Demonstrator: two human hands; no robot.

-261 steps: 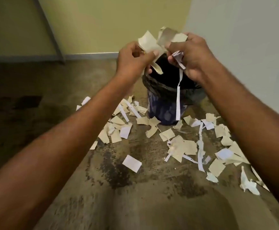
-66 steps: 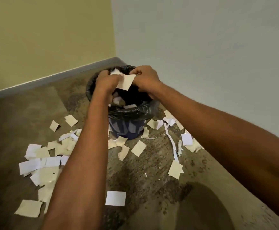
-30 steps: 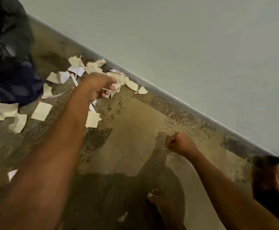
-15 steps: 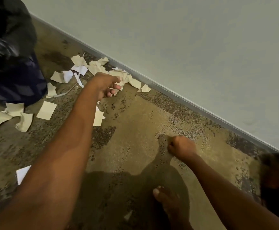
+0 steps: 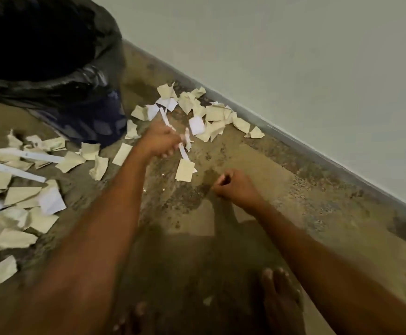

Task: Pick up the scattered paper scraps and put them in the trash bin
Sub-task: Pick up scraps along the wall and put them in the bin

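Cream and white paper scraps (image 5: 211, 113) all over: one bunch along the foot of the grey wall (image 5: 294, 56), a bigger spread on the L side of the floor (image 5: 306, 209), w/ the trash bin (image 5: 100, 119) standing btwn them, black liner (image 5: 59, 85) over a blue body. Left hand (image 5: 159, 141) is down by the wall bunch, fingers curled round a few white strips (image 5: 184, 151). Right hand (image 5: 236, 187) sits apart, low over the floor, balled in a fist, nothing visible in it. One cream piece (image 5: 184, 170) lies btwn the hands. Bare foot (image 5: 279, 296) at bottom edge.
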